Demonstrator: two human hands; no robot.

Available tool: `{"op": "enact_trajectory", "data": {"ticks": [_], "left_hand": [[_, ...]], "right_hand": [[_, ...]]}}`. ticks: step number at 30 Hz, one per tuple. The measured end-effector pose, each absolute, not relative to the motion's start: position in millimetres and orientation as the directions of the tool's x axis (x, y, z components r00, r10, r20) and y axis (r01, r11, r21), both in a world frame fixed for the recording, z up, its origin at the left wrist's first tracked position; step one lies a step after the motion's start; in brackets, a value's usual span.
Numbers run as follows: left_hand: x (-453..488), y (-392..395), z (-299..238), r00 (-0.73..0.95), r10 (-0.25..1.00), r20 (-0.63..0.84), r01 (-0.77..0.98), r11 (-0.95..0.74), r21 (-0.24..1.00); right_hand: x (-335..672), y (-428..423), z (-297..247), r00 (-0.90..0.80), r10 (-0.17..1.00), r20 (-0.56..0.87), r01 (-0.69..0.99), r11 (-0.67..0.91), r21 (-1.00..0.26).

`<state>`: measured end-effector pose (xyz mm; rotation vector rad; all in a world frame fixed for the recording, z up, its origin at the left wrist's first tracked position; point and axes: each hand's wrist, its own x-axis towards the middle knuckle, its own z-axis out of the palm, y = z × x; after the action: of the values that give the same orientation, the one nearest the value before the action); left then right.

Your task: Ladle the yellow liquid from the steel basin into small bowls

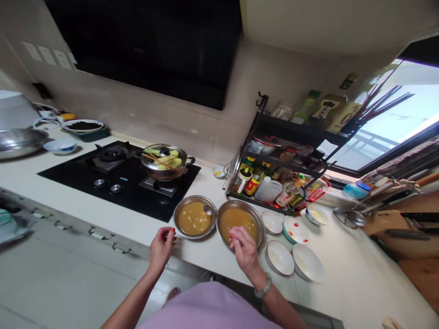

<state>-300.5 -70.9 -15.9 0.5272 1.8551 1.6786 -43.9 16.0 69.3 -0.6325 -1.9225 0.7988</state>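
Note:
Two metal bowls of brown liquid with pale bits stand side by side at the counter's front, the left bowl (pixel 175 228) and the right bowl (pixel 262 228). A metal spoon (pixel 208 210) rests in the left one. My right hand (pixel 244 251), with a bracelet on its wrist, is over the right bowl, fingers pinched together. Just left of the left bowl, my left hand (pixel 162 246) is raised with its fingers curled against the thumb. Small red spots show at the fingertips of both hands; whether these are nails or something held is unclear.
Several bowls, including a white bowl (pixel 280 258), sit at right, beside a plate with red bits (pixel 295 229). Behind them stands a black rack (pixel 291 167) of bottles. A lidded pan (pixel 164 169) with yellow-green food is on the black stove (pixel 82 176).

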Motion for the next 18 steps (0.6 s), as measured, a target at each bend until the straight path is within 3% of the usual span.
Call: {"op": "enact_trajectory", "data": {"ticks": [6,9,13,18], "left_hand": [[-250,-55,43,-0.562,0.824,0.076,0.155,0.015,0.988],[-216,-42,56,-0.308,0.929,0.204,0.279,-0.117,0.953],[-176,-25,55,0.052,0.948,0.315,0.490,-0.299,0.819],[-148,-12,46,0.361,0.894,0.266,0.646,-0.445,0.620]], "right_hand": [[-28,3,79,-0.589,0.473,0.655,0.236,0.876,-0.420],[-13,-5,82,-0.648,0.490,0.583,0.364,0.872,-0.328],[6,-15,84,-0.735,0.538,0.412,0.494,0.842,-0.217],[18,-20,83,-0.735,0.611,0.294,0.563,0.791,-0.238]]}}
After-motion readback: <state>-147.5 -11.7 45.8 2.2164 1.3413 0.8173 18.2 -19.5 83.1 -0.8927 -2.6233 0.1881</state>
